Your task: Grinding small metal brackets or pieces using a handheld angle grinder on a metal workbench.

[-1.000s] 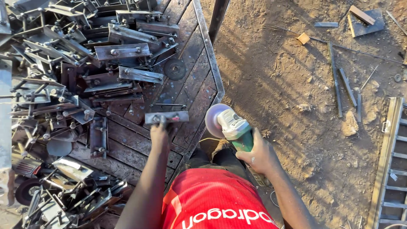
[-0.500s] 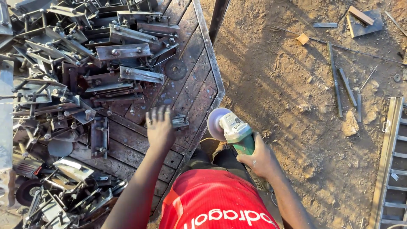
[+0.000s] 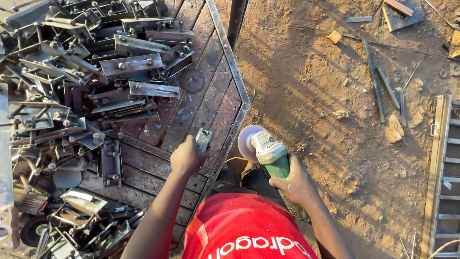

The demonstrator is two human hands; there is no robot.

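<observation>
My left hand (image 3: 188,156) grips a small metal bracket (image 3: 203,139) and holds it on end over the dark wooden table (image 3: 211,103), close to its right edge. In my right hand (image 3: 297,184) is a green and white angle grinder (image 3: 268,153); its grey disc (image 3: 245,142) points left and hangs just off the table edge, a short way right of the bracket. Disc and bracket are apart. My red shirt fills the bottom of the view.
A big heap of cut metal brackets (image 3: 81,86) covers the left half of the table, and a loose grinding disc (image 3: 192,80) lies by it. Right of the table is bare dirt with scrap bars (image 3: 383,86). A metal frame (image 3: 443,177) lies at the far right.
My left hand has drawn back from the heap toward the table's right edge and turned the bracket from flat to on end. The grinder has stayed nearly where it was.
</observation>
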